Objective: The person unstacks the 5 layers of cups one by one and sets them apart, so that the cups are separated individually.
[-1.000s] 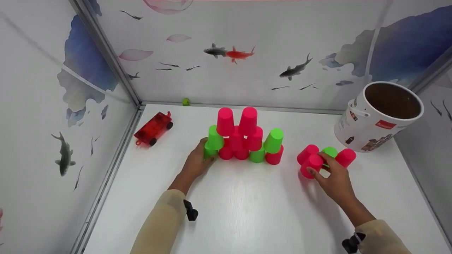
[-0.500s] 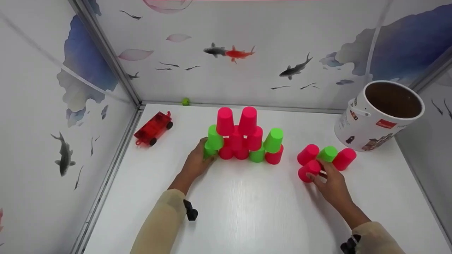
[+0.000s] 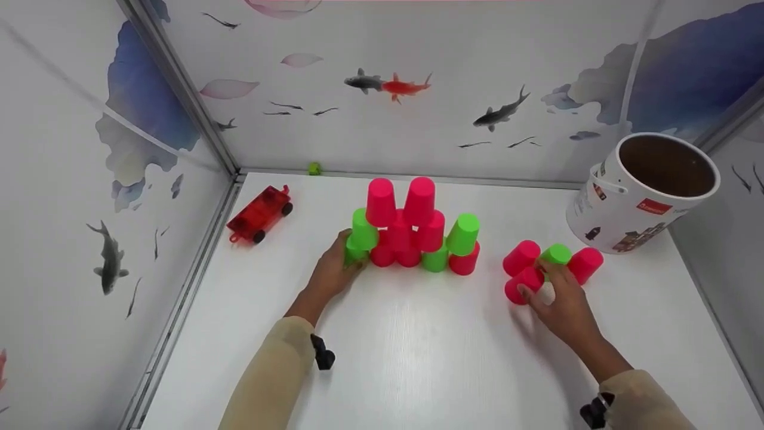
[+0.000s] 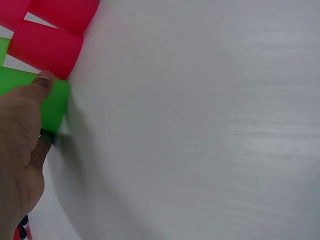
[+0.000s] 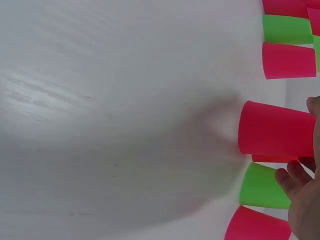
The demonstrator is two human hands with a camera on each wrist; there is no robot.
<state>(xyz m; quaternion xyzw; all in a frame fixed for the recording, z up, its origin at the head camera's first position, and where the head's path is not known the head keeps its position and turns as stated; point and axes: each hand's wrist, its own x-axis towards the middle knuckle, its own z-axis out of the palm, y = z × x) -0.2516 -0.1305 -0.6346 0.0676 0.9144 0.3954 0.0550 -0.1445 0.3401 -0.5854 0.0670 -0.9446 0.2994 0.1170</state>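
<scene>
Collapse could be threatening the stack (image 3: 399, 235) should the left hand (image 3: 333, 270), gripping its bottom-left green cup (image 3: 354, 253), jostle it. At right on the table (image 3: 418, 358), the right hand (image 3: 566, 307) is pinching a pink cup (image 3: 519, 283). Seven pink and four green are forming the stack; three pink, counting that one, and one loose green cup (image 3: 557, 253) are clustering apart.

The front pink cup (image 3: 520, 284) has shifted slightly nearer, and the right hand (image 3: 566, 309) now seems spread wider.
</scene>
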